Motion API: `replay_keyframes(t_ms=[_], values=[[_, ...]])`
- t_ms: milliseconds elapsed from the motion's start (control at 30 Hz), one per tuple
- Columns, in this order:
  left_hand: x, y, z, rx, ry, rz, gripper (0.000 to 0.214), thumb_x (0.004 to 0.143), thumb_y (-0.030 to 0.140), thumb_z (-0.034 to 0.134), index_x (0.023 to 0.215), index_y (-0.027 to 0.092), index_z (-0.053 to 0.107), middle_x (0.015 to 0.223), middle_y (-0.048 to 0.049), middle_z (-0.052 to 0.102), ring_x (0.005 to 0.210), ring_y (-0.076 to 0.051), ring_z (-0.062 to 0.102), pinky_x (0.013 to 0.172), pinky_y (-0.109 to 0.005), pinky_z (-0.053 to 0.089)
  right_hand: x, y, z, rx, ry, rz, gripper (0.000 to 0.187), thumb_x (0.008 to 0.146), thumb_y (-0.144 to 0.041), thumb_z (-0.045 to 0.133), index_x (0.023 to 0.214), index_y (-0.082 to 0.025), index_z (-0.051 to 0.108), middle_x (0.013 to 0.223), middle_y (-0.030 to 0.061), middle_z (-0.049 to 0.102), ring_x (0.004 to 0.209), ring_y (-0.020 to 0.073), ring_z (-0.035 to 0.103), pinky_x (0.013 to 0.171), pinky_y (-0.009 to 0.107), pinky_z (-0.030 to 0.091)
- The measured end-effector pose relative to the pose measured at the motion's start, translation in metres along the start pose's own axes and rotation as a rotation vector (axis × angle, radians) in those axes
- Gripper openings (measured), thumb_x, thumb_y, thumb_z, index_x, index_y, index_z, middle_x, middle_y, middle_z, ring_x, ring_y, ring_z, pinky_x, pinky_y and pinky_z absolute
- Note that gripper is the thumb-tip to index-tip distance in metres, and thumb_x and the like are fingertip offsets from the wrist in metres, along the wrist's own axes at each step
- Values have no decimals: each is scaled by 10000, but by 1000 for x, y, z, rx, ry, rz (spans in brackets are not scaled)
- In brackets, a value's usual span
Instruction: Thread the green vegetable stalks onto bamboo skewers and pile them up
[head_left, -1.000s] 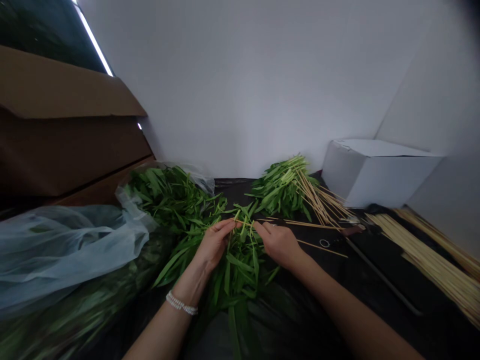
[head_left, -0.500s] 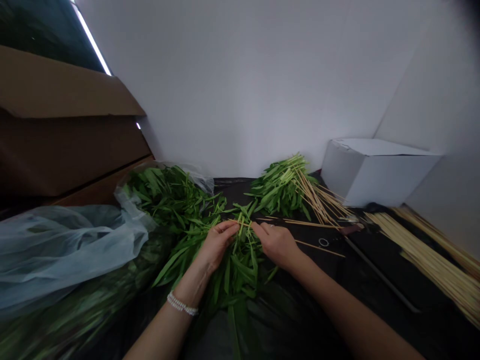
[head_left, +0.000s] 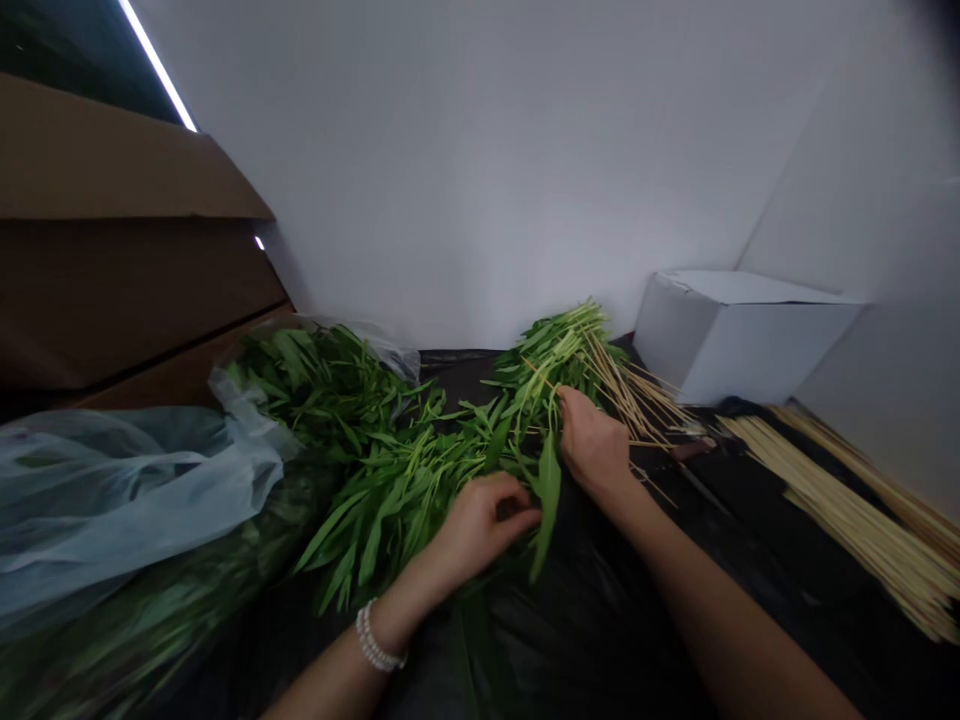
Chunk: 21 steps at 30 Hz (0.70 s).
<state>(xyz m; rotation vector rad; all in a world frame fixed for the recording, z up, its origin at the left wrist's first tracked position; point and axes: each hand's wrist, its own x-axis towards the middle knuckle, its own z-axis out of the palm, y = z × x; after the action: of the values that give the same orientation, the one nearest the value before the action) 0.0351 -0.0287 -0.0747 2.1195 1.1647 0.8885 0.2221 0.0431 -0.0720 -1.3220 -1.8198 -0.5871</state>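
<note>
- The leafy greens [head_left: 550, 470] at the right hand [head_left: 596, 440] could slide off the slim bamboo skewer [head_left: 541, 376], I judge, should its free end dip under their weight.
- A hard tug might split the tender stems, since the pinch is small and the leaves hang loose.
- The skewer's tip could snag in the skewered bunch [head_left: 529, 350] by the wall [head_left: 420, 200], because the two overlap closely in this view; whether they touch, I cannot tell.
- The right hand's thumb and fingers are clamped on the skewer, which juts from them up and to the left.
- The greens hang just left of those fingertips, their lowest leaf trailing downward.
- The left hand [head_left: 480, 520] is lower, thumb and fingers curled but apart, just beside that leaf; contact is unclear.
- Farther left, a loose heap of greens [head_left: 397, 480] lies behind the left hand, upon the dark-covered bench [head_left: 600, 620].
</note>
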Motion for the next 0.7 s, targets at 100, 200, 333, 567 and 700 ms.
replay_keyframes(t_ms=[100,200,333,567,700], values=[[-5,1,12,184,-130,25,223,744,415,703,779,196,674,832,-48,636,787,-197,568,693,-280,402,-1,-1,1,13,-20,-18,324,956,-175,334,1169,-135,575,906,78,686,737,142,617,636,223,384],[-6,-2,15,325,-177,10,161,719,324,719,827,209,691,879,-59,646,871,-226,568,734,-297,409,-2,-4,1,9,-31,-33,317,954,-187,341,1161,-138,577,904,77,688,708,145,614,608,232,377],[-3,-8,10,298,-148,14,86,786,190,600,801,209,682,816,-49,656,836,-212,572,755,-301,401,-2,-5,0,54,16,-28,315,955,-183,331,1151,-138,574,930,78,692,728,151,629,621,234,396],[9,-29,-22,-307,366,-188,117,785,318,658,839,214,666,768,-41,716,746,-199,648,701,-268,437,3,-3,-8,106,130,35,318,969,-208,303,1103,-136,582,840,76,684,679,146,621,622,229,411],[15,-39,-49,-675,671,-306,339,702,369,747,970,177,672,851,-60,745,759,-180,665,722,-267,474,0,-9,-8,140,107,-83,301,964,-182,325,1125,-129,574,890,81,684,709,140,618,640,228,404]])
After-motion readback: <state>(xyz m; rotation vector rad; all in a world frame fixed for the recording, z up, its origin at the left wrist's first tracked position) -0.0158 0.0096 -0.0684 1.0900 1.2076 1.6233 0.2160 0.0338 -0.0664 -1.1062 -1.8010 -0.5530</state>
